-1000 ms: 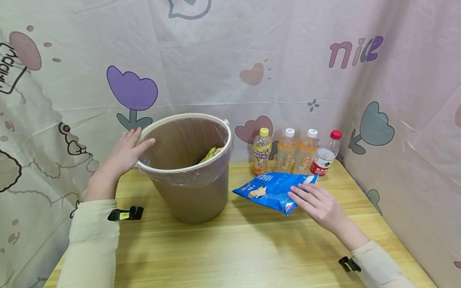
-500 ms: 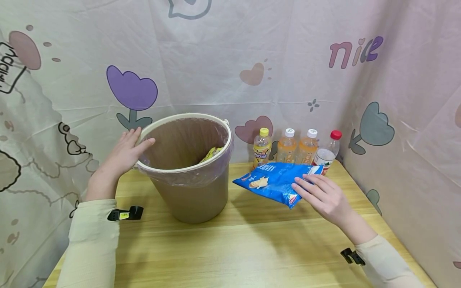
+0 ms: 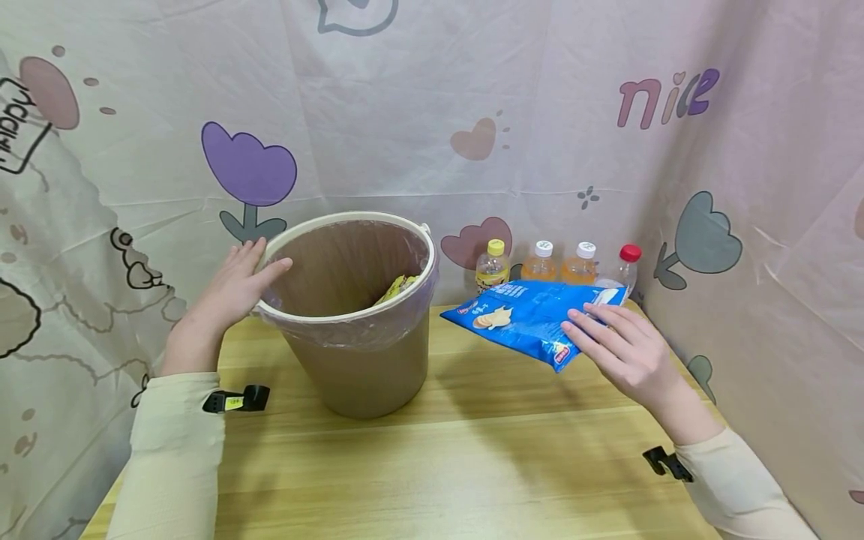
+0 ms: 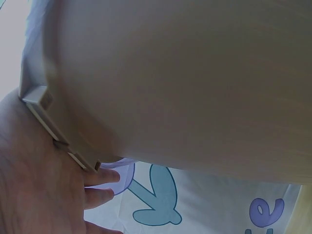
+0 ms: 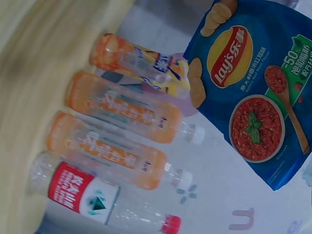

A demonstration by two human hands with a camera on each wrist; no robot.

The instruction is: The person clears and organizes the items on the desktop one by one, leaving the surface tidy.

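Note:
In the head view my right hand (image 3: 628,351) grips the right end of a blue bag of chips (image 3: 526,319), its fingers on top and the thumb hidden. The bag is held above the table, tilted, in front of the bottles. The right wrist view shows the other face of the chip bag (image 5: 234,87), with a Lay's logo; the hand is out of that view. My left hand (image 3: 226,289) rests against the left rim of a brown trash can (image 3: 364,375) with straight fingers. In the left wrist view the left hand (image 4: 44,180) touches the rim from outside.
Behind the chip bag stand a yellow-capped bottle (image 3: 493,264), two white-capped orange-labelled bottles (image 5: 124,109) and a red-capped water bottle (image 5: 83,192). A yellow wrapper (image 3: 397,288) lies inside the lined can. A printed cloth (image 3: 378,135) hangs behind the wooden table (image 3: 405,480).
My right hand has lifted the bag of chips up and slightly to the right, so it covers more of the bottles. The left hand and the trash can have stayed put.

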